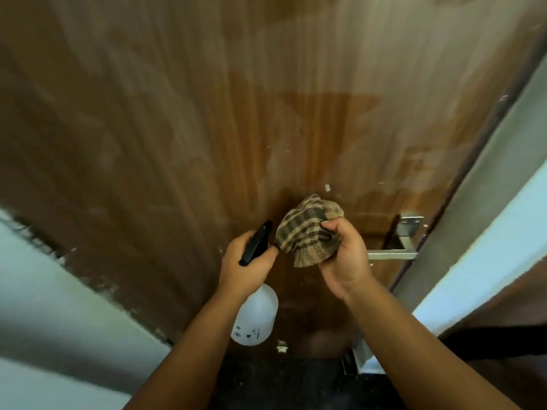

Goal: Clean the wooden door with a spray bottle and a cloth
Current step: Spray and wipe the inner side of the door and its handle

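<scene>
Door (207, 113) showed haze toward its left edge; my left hand (248, 261) gripped the spray bottle (256, 318), right hand (344, 255) clutched the bunched cloth (307, 235); I judged overlapping strokes best.

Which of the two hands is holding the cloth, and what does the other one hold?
The right hand grips the bunched checked cloth. The left hand holds the spray bottle by its black trigger head.
</scene>
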Demonstrator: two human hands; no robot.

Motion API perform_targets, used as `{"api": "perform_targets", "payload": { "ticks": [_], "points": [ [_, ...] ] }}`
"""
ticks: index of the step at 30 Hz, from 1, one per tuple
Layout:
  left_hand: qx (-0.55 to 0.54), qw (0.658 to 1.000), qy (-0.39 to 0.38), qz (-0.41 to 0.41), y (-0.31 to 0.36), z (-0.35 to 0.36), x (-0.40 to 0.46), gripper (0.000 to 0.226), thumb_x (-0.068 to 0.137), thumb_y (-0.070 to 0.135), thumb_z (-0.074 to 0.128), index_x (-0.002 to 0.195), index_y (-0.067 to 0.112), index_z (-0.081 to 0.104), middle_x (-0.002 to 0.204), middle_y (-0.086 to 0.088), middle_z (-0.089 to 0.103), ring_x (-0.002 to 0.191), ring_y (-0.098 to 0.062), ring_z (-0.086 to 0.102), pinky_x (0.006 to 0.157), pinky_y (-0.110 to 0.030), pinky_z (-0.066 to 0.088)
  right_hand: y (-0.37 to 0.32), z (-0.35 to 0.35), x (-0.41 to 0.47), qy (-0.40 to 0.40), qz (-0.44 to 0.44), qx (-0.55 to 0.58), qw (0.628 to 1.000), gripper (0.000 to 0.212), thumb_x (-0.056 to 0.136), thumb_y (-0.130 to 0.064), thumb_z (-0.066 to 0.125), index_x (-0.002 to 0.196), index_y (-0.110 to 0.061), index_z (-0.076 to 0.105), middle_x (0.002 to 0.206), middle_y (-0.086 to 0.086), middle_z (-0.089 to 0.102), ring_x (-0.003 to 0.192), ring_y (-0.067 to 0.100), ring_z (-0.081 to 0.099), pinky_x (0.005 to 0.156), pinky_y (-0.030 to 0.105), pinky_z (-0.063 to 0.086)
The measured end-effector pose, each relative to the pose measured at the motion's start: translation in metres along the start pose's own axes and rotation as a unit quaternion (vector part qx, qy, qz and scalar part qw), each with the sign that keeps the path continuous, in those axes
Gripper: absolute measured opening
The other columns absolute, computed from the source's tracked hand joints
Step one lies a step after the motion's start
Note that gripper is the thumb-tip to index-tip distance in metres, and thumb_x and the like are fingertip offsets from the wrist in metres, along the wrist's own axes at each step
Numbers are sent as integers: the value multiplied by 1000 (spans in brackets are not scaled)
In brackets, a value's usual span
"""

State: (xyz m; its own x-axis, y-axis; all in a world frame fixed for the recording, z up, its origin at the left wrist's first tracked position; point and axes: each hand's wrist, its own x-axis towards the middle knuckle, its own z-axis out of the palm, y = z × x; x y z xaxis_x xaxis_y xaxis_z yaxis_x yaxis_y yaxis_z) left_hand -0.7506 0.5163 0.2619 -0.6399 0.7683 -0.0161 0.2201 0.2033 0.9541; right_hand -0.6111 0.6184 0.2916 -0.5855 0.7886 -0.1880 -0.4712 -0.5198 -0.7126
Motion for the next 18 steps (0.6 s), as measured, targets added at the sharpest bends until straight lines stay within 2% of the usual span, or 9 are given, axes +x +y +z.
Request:
{"api": "perform_targets", "payload": {
  "ticks": [4,7,9,11,14,16,18],
  "points": [
    [-46,996,67,-46,-38,-73,-34,17,89,19,77,79,27,66,66,10,62,66,-12,60,71,-39,52,60,21,17,4,68,-152,986,27,90,-4,47,114,-12,58,104,9,66,94,23,64,78,35,52],
    [-63,982,167,-68,-67,-119,-69,18,87,17,80,80,29,67,73,12,66,70,-5,64,70,-23,52,109,32,21,-36,112,-279,953,31,91,-2,49,118,-14,55,107,7,64,90,19,63,69,30,49],
    [-57,963,251,-81,-85,-141,-94,18,86,16,80,84,28,67,74,14,68,72,-1,65,66,-16,50,144,44,16,-58,171,-308,934,33,90,-4,51,121,-15,55,108,8,65,90,20,64,65,29,49],
    [-37,947,305,-96,-98,-156,-114,18,86,18,80,87,29,65,76,13,68,73,-5,65,66,-19,51,174,54,7,-72,222,-312,921,29,91,-6,51,118,-15,56,108,8,64,90,21,63,66,31,49],
    [-29,923,365,-115,-118,-176,-159,20,87,20,78,83,28,60,69,15,61,65,-5,59,61,-18,46,223,74,-16,-124,280,-362,880,23,91,-5,51,111,-15,58,100,9,64,85,21,62,66,32,49],
    [-37,910,392,-132,-127,-183,-183,19,89,21,77,82,26,60,70,10,59,65,-9,57,63,-24,47,241,83,-24,-138,262,-405,865,25,91,-4,50,113,-13,59,97,9,65,84,23,62,67,33,50],
    [-37,897,416,-149,-133,-186,-207,20,91,24,76,81,25,58,69,11,57,62,-7,53,62,-23,45,251,91,-27,-130,202,-440,865,23,91,-6,49,109,-14,60,110,15,63,98,31,61,81,42,53]
  ]
}}
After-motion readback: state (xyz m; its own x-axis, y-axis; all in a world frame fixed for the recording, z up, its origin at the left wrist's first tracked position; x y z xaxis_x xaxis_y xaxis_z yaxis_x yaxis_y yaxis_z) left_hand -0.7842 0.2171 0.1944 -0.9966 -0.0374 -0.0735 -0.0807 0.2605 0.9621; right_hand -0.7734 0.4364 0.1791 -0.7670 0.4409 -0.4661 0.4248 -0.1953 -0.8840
